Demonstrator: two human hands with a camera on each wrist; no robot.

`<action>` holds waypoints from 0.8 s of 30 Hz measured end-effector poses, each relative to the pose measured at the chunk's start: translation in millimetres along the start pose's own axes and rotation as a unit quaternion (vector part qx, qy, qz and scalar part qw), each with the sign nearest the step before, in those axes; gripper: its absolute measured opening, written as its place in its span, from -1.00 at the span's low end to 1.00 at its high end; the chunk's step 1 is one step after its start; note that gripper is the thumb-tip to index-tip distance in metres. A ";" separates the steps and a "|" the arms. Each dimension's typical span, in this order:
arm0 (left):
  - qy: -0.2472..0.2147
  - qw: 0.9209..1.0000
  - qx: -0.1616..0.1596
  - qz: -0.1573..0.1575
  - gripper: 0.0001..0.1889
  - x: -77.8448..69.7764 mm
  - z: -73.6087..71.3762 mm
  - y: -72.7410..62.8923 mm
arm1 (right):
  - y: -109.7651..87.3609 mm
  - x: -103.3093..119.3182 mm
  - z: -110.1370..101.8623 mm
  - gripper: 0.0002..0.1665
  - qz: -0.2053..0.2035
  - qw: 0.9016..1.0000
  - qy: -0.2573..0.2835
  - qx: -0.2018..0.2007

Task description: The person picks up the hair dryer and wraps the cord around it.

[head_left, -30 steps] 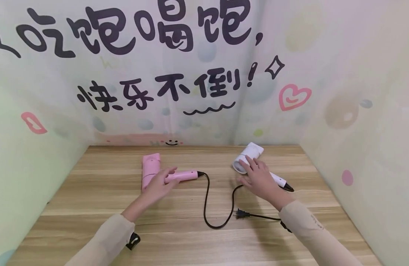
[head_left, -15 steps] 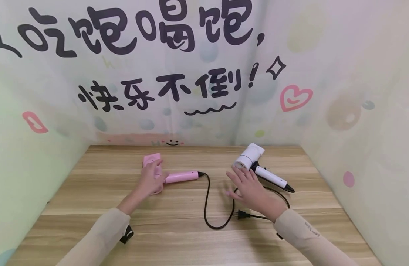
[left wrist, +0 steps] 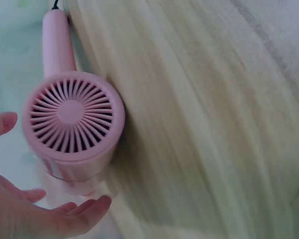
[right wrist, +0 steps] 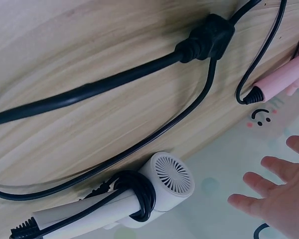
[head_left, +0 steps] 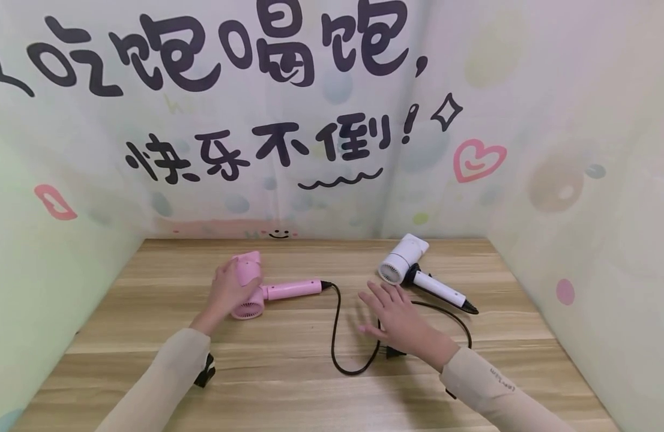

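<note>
A pink hair dryer (head_left: 249, 273) lies on the wooden table at left, its handle (head_left: 294, 289) pointing right. My left hand (head_left: 226, 291) is at its barrel, thumb and fingers spread around it. In the left wrist view, the hand (left wrist: 30, 211) shows a gap between thumb and the pink dryer's round vent (left wrist: 70, 112). A white hair dryer (head_left: 402, 259) lies at the back right, a black cord wound about its handle top, as the right wrist view shows. My right hand (head_left: 404, 321) hovers in front of it with fingers spread, holding nothing.
A black cord (head_left: 348, 372) loops from the pink dryer's handle across the table and passes under the right hand. The black plug (head_left: 395, 351) is partly hidden there. Printed fabric walls (head_left: 332, 204) rise behind and at both sides of the wooden table (head_left: 289, 396).
My left hand has shifted left from the pink dryer's handle to its barrel. The right hand has moved left and toward me, off the white dryer. Both dryers lie where they were.
</note>
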State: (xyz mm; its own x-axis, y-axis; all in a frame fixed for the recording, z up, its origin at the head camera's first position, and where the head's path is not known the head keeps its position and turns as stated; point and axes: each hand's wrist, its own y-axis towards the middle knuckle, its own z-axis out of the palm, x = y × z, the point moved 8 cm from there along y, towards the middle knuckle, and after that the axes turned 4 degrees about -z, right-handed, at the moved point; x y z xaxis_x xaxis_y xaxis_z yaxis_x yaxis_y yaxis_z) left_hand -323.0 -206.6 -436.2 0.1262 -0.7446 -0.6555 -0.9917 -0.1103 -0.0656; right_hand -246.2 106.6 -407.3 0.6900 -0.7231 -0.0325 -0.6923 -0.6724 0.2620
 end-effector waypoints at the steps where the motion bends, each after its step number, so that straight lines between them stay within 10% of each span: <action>1: -0.009 1.000 0.007 -0.012 -0.08 3.6 2.3 1.0 | -0.2 0.3 0.5 -0.25 0.000 1.000 -0.002 0.001; 10: -0.062 0.993 0.030 -0.099 0.02 34.1 17.7 10.0 | -1.2 1.7 5.3 -0.25 0.007 0.999 0.013 0.030; 24: -0.118 0.980 0.072 -0.145 -0.16 44.4 26.6 13.2 | -1.9 4.9 13.0 -0.26 -0.010 0.998 0.037 0.056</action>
State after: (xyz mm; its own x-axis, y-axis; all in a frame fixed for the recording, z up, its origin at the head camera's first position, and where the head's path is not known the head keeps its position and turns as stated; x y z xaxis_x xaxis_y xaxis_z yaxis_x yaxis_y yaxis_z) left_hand -331.1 -223.6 -486.2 0.4115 -0.5204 -0.7482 -0.9100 -0.1881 -0.3696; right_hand -244.3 102.3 -420.4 0.7147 -0.6985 0.0363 -0.6948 -0.7030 0.1521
